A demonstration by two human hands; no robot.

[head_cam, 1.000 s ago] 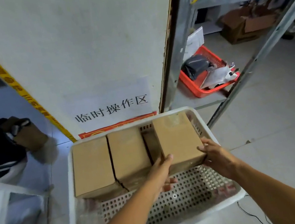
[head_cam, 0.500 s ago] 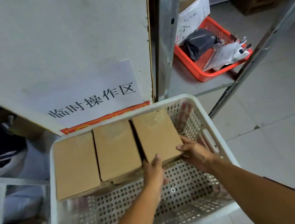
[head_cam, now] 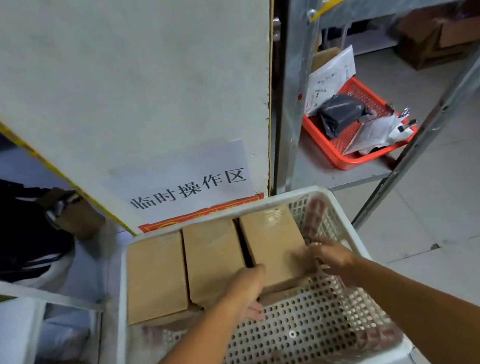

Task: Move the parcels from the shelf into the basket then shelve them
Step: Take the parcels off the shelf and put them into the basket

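Observation:
Three brown cardboard parcels stand side by side at the far end of the white perforated basket (head_cam: 349, 236). The right parcel (head_cam: 273, 239) sits down among the others, next to the middle parcel (head_cam: 213, 256) and the left parcel (head_cam: 156, 275). My left hand (head_cam: 245, 289) grips the near end of the right parcel, thumb on top and fingers down its front face. My right hand (head_cam: 328, 254) is blurred, with spread fingers touching that parcel's right edge.
A white panel with a paper sign (head_cam: 185, 184) rises right behind the basket. To the right stands a metal shelf rack (head_cam: 294, 77) with a red basket (head_cam: 338, 152) of bagged items on its low shelf and boxes above. Dark bags lie at the left.
The right parcel has been lowered into the basket and pushed against the middle one. My right hand has slid from the near corner to the parcel's right edge.

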